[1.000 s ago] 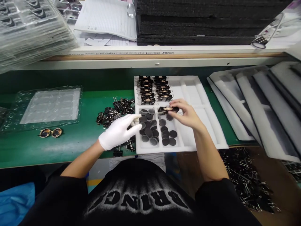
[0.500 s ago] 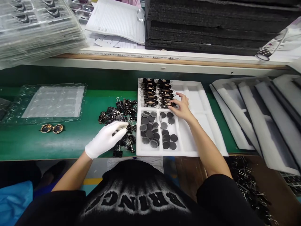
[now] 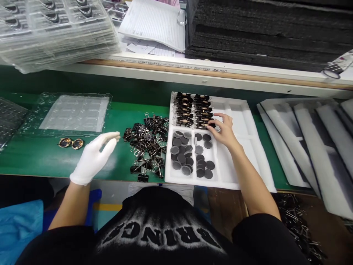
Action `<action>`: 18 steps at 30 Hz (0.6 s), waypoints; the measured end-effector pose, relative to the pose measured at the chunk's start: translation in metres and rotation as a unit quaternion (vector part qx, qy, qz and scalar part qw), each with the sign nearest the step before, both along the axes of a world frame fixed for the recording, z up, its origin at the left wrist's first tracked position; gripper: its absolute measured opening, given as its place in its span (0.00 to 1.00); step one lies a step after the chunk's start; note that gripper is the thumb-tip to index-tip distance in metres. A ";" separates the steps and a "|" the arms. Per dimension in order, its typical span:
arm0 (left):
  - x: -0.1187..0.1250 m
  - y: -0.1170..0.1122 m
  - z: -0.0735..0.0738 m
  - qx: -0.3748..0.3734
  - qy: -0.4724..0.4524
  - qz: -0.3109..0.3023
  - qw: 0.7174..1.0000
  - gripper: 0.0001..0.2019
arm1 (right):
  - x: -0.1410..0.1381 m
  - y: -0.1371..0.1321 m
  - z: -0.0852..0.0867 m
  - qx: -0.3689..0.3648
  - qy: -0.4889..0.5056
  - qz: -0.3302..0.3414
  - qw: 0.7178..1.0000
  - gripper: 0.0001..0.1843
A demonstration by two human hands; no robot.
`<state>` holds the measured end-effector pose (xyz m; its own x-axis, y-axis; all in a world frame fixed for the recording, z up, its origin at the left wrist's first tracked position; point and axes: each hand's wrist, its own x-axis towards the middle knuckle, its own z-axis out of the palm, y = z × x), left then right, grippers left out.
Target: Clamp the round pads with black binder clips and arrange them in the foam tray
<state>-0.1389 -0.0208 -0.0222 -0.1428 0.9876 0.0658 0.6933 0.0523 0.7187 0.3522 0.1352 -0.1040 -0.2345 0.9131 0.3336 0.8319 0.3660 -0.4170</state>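
My left hand (image 3: 96,154), in a white glove, hovers over the green table left of a pile of black binder clips (image 3: 150,141). Its fingers are apart and nothing is in them. At the white foam tray (image 3: 228,165), my bare right hand (image 3: 224,130) has its thumb and forefinger on a binder-clipped piece (image 3: 205,124) at the near end of the right-hand row. More clipped pieces (image 3: 184,108) with gold edges fill the two rows. Loose dark round discs (image 3: 182,158) lie in the tray's two front-left compartments.
A pair of round tortoiseshell-and-gold pieces (image 3: 71,143) lies left of my gloved hand, before a clear plastic tray (image 3: 77,114). White foam trays (image 3: 309,140) lean at the right. The shelf above carries stacked clear trays (image 3: 57,48), papers (image 3: 154,25) and black foam sheets (image 3: 256,36).
My left hand has drawn back leftward from the binder clip pile, and its fingers have spread. My right hand stays at the same clipped row. The whole view has shifted slightly.
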 end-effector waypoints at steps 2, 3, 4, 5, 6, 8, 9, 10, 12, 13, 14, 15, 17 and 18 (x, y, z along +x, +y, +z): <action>-0.001 -0.001 -0.005 -0.004 0.002 -0.003 1.000 0.20 | 0.001 0.002 0.001 -0.003 -0.013 0.004 1.000 0.16; 0.000 -0.001 -0.007 -0.004 0.005 -0.008 1.000 0.20 | 0.002 0.003 0.002 -0.004 -0.020 0.005 1.000 0.17; 0.000 -0.001 -0.010 -0.004 0.007 -0.015 1.000 0.20 | 0.002 0.003 0.003 -0.005 -0.026 0.007 1.000 0.17; 0.001 -0.001 -0.012 -0.004 0.010 -0.023 1.000 0.20 | 0.003 0.004 0.005 -0.006 -0.031 0.010 0.999 0.17; 0.002 0.000 -0.013 -0.003 0.012 -0.031 0.999 0.20 | 0.004 0.004 0.006 -0.008 -0.035 0.016 0.999 0.17; 0.003 0.001 -0.013 0.003 0.016 -0.040 0.999 0.20 | 0.005 0.003 0.009 -0.008 -0.037 0.030 0.999 0.17; 0.003 0.002 -0.012 0.006 0.017 -0.042 0.999 0.20 | 0.006 0.003 0.010 -0.006 -0.034 0.034 0.999 0.19; 0.002 0.003 -0.011 0.008 0.017 -0.040 0.999 0.20 | 0.007 0.003 0.011 -0.003 -0.030 0.034 0.999 0.22; -0.003 0.004 -0.010 0.020 0.024 -0.026 0.999 0.20 | 0.011 0.002 0.012 0.002 -0.025 0.029 0.999 0.28; -0.007 0.006 -0.011 0.033 0.036 -0.015 0.999 0.20 | 0.014 0.001 0.011 0.006 -0.026 0.027 0.999 0.30; -0.012 0.006 -0.012 0.052 0.055 0.000 0.997 0.20 | 0.017 -0.001 0.010 0.012 -0.028 0.025 0.999 0.31; -0.019 0.007 -0.016 0.075 0.084 0.020 0.993 0.21 | 0.021 -0.003 0.008 0.019 -0.032 0.026 0.999 0.31; -0.036 0.006 -0.025 0.113 0.159 0.079 0.978 0.22 | 0.028 -0.010 0.003 0.046 -0.038 0.020 0.998 0.30; -0.047 0.004 -0.031 0.117 0.196 0.126 0.965 0.23 | 0.030 -0.014 0.000 0.056 -0.044 0.013 0.997 0.28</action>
